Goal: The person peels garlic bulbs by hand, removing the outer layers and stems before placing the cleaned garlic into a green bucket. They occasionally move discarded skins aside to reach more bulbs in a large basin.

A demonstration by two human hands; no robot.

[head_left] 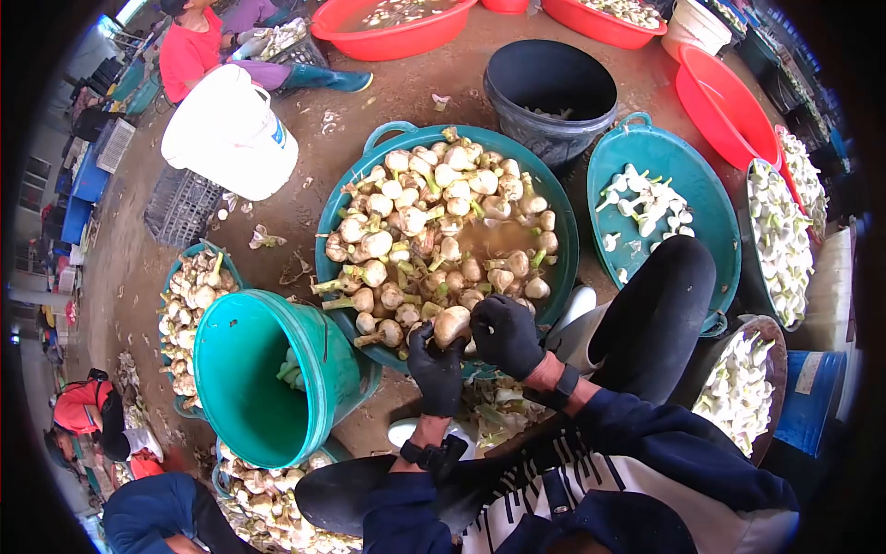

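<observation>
My left hand (436, 374), in a black glove, is closed around a garlic bulb (452, 326) at the near rim of a large green tub (570, 268). Right beside the bulb, my gloved right hand (508, 337) is curled with its fingers pressed together; what they hold, if anything, is hidden. Many whole garlic bulbs (378, 244) with stem stubs fill the tub, some lying in brown water (498, 242). Peelings (503, 408) lie below my hands, between my legs.
An upright green bucket (210, 369) stands left, a black bucket (517, 92) beyond the tub. At right, a green basin (720, 198) holds peeled white garlic (646, 198). A white bucket (221, 129) sits on a dark crate (180, 205). A person in red (189, 51) works at far left.
</observation>
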